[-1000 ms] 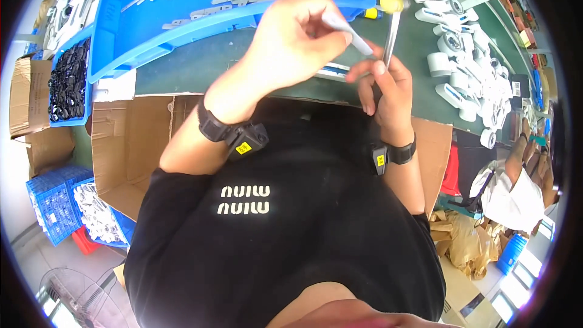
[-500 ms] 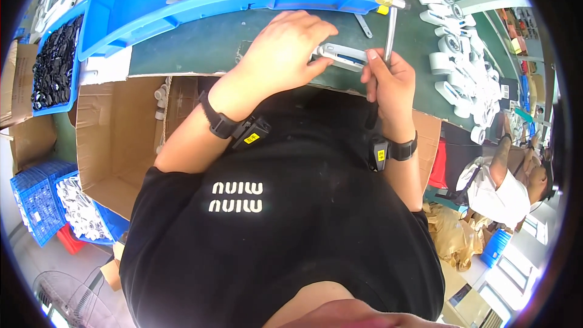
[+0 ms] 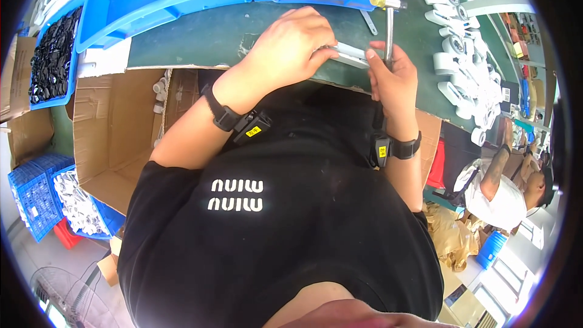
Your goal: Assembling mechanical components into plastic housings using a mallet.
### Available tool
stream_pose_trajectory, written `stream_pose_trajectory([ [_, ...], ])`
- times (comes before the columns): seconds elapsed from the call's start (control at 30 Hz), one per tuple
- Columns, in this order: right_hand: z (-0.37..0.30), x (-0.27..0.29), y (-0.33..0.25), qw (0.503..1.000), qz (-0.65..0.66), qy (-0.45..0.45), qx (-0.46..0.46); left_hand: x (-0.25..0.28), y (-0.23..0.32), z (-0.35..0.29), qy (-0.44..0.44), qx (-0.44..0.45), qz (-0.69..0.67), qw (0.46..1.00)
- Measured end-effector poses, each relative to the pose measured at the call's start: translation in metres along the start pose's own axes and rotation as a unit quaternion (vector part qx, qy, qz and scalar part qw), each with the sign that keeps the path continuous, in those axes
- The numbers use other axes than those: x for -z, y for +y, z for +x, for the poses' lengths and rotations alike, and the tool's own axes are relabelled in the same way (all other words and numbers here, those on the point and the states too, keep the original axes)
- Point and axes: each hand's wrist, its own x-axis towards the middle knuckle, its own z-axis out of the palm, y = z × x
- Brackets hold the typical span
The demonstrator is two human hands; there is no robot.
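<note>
Lowered since 1 second ago, the left hand (image 3: 294,45) pinches a long, slim white-and-grey plastic piece (image 3: 351,54) between thumb and fingers, at the front edge of the green tabletop (image 3: 182,48). Fingers of the right hand (image 3: 398,79) curl round a silver-shafted, yellow-tipped hammer (image 3: 389,30), its thumb at the piece's right end. Beyond sits a blue plastic tray (image 3: 182,7).

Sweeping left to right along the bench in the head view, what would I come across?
Black parts → left hand → slim pale workpiece → right hand holding a hammer → heap of white parts.
</note>
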Motion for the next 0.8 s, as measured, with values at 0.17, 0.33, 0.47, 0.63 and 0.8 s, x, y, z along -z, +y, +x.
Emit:
stream_pose_trajectory([
  [0.17,0.002,0.007,0.002,0.996,-0.088,0.013,0.014,0.004,0.012,0.007,-0.025,0.014,0.035,0.999],
  [0.33,0.005,0.007,0.011,0.997,-0.075,-0.018,0.013,-0.002,0.031,0.017,-0.057,0.041,0.173,0.982],
  [0.47,0.005,0.006,0.016,0.997,-0.078,-0.015,0.025,-0.017,0.034,0.022,-0.006,-0.019,0.090,0.996],
  [0.63,0.006,0.006,0.020,0.992,-0.108,-0.009,0.058,-0.029,0.029,0.015,-0.027,-0.038,0.126,0.991],
  [0.8,0.008,0.006,0.030,0.993,-0.090,-0.011,0.072,-0.034,0.028,0.012,-0.034,-0.008,0.141,0.989],
])
